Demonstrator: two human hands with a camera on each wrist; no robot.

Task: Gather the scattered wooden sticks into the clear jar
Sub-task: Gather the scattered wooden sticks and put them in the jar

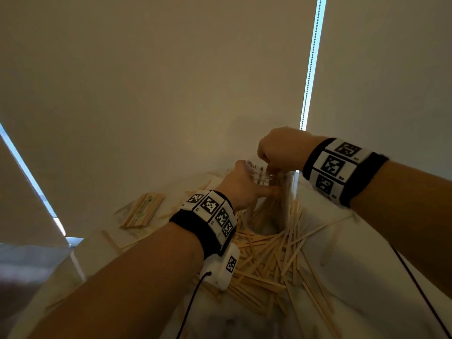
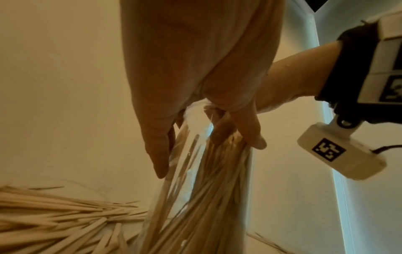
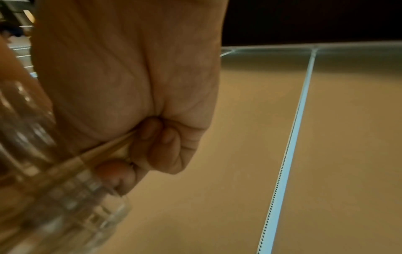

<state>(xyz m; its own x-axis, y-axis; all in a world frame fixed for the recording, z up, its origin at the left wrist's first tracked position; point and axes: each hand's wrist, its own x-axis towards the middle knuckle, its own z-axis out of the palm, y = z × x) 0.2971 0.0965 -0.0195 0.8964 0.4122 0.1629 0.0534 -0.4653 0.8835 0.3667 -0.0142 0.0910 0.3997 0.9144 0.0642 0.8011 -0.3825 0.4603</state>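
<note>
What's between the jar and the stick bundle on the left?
Head view: the left hand gripping the jar, then bare cloth with a few loose sticks before the bundle.

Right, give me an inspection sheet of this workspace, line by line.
Surface: white tabletop, partly covered by sticks.
Job's things: tall clear plastic jar upright, already holding many sticks; pale flat wooden sticks scattered around its base.
Clutter: flat pack of bundled wooden sticks to the left of the jar.
Grip: left hand holds the jar near its rim; right hand pinches sticks at the jar's mouth.
Cables: black cable runs from the left wrist camera; another black cable under the right forearm.
Surroundings: beige roller blinds with a beaded cord.
</note>
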